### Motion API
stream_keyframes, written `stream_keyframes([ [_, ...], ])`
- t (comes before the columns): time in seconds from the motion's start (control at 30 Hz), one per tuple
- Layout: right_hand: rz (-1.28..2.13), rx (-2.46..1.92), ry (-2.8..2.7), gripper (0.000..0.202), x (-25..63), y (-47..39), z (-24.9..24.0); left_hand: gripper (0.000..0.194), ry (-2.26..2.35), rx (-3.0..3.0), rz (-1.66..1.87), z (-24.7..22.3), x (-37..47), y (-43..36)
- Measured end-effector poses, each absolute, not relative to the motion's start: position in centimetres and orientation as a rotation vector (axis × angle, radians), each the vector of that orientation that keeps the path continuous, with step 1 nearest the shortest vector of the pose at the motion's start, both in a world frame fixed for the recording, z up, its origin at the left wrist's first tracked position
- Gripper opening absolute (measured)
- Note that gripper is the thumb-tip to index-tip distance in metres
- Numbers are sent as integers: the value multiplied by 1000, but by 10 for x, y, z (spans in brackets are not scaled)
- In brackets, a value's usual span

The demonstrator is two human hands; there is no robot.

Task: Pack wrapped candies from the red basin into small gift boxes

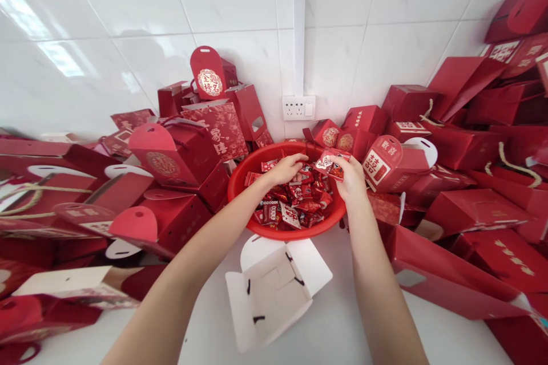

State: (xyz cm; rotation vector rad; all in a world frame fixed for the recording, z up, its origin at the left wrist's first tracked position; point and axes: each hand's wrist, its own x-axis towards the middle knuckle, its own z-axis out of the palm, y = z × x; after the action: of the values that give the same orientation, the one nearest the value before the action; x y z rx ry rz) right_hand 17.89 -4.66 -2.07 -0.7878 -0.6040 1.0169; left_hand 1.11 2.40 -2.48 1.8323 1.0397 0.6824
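Observation:
A round red plastic basin (pixel 240 214) holds a heap of small red wrapped candies (pixel 306 205). My left hand (pixel 287 170) is over the basin's left half, fingers curled down at the candies; whatever they hold is hidden. At the basin's right rim, my right hand (pixel 351 177) is closed on red candy packets (pixel 329 164), one of them with white print. Between my forearms and in front of the basin lies an open white-lined box (pixel 278 302). Its flaps are spread, the inside faces up, and short dark ribbon ends show through its slots.
Red gift boxes are piled on the left (pixel 171 151) and right (pixel 454 274), close to both forearms. Several more boxes stand behind the basin against the tiled wall (pixel 231 0). A power socket (pixel 298 108) is on that wall. The table (pixel 209 325) is pale.

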Motion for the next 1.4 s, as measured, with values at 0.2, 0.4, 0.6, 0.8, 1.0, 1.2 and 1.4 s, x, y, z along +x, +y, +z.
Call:
stream_keyframes([
  [0.2, 1021, -773, -620, 21, 180, -46, -22, 40, 1171, 2120, 520, -19, 8, 16],
  [0.4, 1025, -776, -627, 20, 180, -46, -22, 42, 1255, 2353, 380, -15, 5, 14],
  [0.6, 1016, -776, -652, 20, 181, -44, -25, 34, 1169, 2481, 485, -12, 4, 13],
  [0.8, 1015, -778, -633, 19, 180, -45, -23, 36, 1154, 2295, 664, -11, 5, 13],
  [1.0, 1029, -761, -596, 21, 177, -46, -21, 52, 1233, 2313, 643, -8, 5, 10],
  [1.2, 1022, -768, -631, 20, 179, -46, -23, 33, 1244, 2494, 604, -6, 3, 8],
  [1.4, 1004, -790, -684, 19, 181, -44, -25, 29, 725, 2455, 134, -6, 9, -5],
])
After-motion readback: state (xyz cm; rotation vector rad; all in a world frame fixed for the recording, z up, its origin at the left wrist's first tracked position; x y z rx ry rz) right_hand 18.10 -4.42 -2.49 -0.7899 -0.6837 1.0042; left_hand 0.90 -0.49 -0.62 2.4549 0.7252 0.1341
